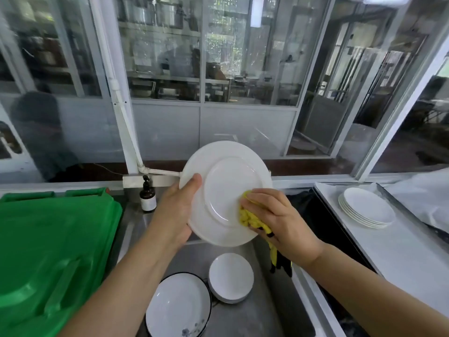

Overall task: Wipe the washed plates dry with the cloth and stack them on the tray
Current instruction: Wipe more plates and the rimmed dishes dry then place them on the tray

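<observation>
White plate (226, 190), held tilted above the sink (262, 312) in the left hand (175, 215) grip, is mid-wipe by the right hand (274, 215) pinching the yellow cloth (250, 217); next, stack it on the tray (388, 251) pile (366, 207).

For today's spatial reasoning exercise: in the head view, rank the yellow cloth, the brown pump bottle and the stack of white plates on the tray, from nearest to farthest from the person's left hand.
1. Yellow cloth: across the held plate, under the right hand.
2. Brown pump bottle: just left of the left hand, on the counter.
3. Stack of white plates: far right, on the tray.

The cloth and bottle are close to call.
</observation>
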The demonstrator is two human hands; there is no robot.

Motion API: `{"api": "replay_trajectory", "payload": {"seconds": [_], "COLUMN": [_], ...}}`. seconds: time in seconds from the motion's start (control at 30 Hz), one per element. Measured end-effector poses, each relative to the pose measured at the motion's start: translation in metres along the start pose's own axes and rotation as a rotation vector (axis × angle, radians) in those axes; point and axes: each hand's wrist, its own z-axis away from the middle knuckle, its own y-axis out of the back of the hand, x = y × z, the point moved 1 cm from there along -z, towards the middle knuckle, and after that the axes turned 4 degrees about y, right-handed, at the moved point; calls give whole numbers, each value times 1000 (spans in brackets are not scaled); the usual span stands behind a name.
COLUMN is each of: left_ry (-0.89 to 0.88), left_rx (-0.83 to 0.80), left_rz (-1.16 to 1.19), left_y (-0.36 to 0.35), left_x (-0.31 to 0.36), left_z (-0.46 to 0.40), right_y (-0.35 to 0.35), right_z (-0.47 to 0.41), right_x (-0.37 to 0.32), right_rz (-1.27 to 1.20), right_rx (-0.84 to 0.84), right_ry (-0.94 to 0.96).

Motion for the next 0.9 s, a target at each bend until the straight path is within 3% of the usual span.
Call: {"api": "replay_trajectory", "payload": {"seconds": [0.13, 0.33, 0.53, 0.67, 0.8, 0.9], "left_ry": [52, 130, 132, 133, 35, -194], "left_rx": [-95, -151, -121, -135, -167, -183], "left_rz": [-88, -151, -183, -255, -508, -889], "left_y": [-37, -127, -243, -331, -406, -447], "left_x": [-23, -83, -166, -228, -289, -324], "left_z": [3, 1, -18, -38, -66, -88], "right_y": [20, 57, 101, 127, 144, 149], "right_z": [26, 90, 229, 324, 385, 412], "right_x": [40, 118, 215, 273, 318, 343], "right_rz": [75, 107, -108, -232, -291, -292], "right_rx": [64, 80, 280, 365, 467, 494], "right_ry": [-101, -408, -920, -1131, -1220, -1274]}}
